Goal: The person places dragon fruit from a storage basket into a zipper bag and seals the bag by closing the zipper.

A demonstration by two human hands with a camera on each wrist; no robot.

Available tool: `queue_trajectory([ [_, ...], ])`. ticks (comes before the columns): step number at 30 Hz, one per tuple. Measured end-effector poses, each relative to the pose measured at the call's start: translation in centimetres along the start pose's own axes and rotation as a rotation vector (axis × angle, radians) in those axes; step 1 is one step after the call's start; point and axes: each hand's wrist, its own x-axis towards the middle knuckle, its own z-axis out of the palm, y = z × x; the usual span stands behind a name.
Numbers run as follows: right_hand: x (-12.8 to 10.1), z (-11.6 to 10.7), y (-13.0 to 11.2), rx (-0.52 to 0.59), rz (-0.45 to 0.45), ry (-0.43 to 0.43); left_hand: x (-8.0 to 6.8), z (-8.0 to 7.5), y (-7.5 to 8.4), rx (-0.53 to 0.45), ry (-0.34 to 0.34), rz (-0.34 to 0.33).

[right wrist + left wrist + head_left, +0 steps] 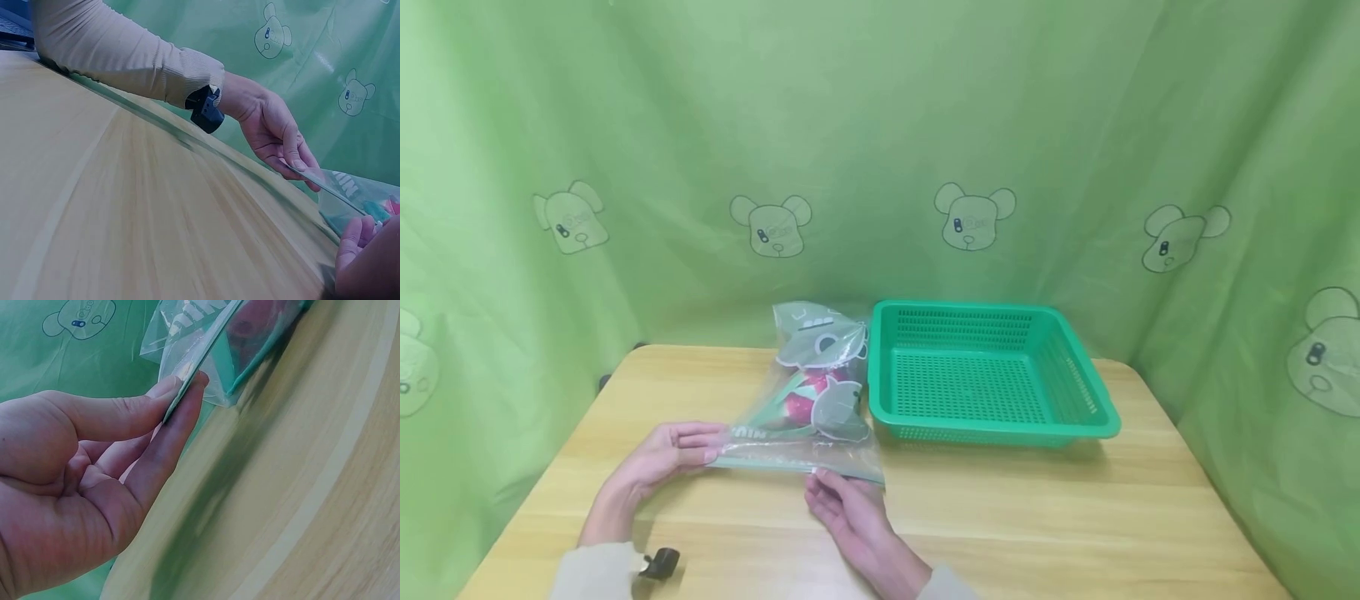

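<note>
Green curtain (880,125) hangs behind everything, and below it my wooden table (1075,517) carries a green basket (1078,367) at the far right. Just left of the basket, touching its side, lies a clear zip bag (820,392) with something red and green inside. My left hand (662,454) pinches the bag's near left corner between thumb and fingers; my right hand (850,504) pinches the sealing strip further right. I judge the bag light, soft and slippery, so the stiffer strip along its near edge is the best grip.
</note>
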Motion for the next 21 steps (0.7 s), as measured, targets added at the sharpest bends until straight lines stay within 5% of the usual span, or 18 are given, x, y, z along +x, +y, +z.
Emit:
queue_trajectory([
  [21, -1.1, -2.3, -1.8, -0.026, -0.015, -0.014, -0.1, 0.0, -0.2, 0.003, -0.006, -0.01],
])
